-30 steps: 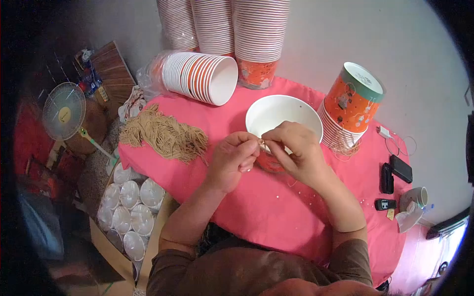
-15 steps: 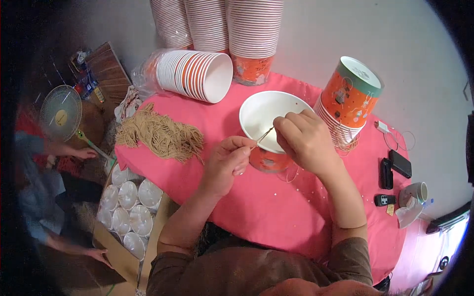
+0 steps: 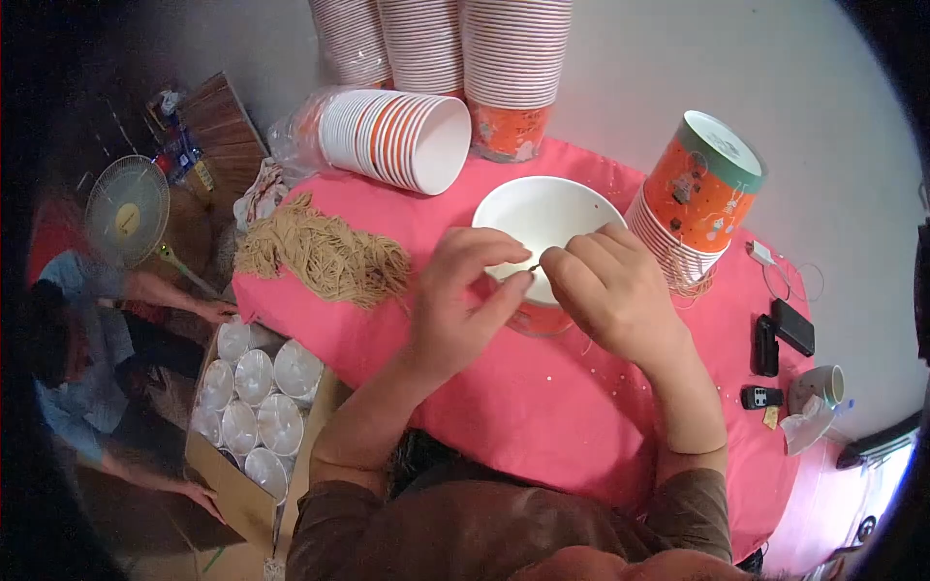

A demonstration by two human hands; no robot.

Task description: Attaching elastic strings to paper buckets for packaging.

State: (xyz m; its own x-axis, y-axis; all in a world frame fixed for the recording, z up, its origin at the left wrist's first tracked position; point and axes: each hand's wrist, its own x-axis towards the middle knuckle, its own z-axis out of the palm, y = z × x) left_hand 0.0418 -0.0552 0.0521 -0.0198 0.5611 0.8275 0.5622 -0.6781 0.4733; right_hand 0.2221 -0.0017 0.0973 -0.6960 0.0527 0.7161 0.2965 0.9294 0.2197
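My right hand pinches a thin brown cord above the mouth of a paper bucket, white inside and orange outside. Only a short dark end of the cord sticks out past the fingertips. Close by on the left, my left hand has its thumb and forefinger spread apart around that end, holding nothing that I can see. The bucket stands upright on the pink cloth, its front partly covered by my hands. A loose bundle of tan cords lies left of my left hand.
Nested buckets lie on their side behind the cord bundle, before tall stacks. Right stands an upside-down stack. A remote and mug sit at the right edge. A co-worker's hand touches a carton of wrapped buckets.
My left thumb and forefinger have parted and let go of the cord. My right hand keeps its pinch. The co-worker at the left has leaned in, hands at the carton.
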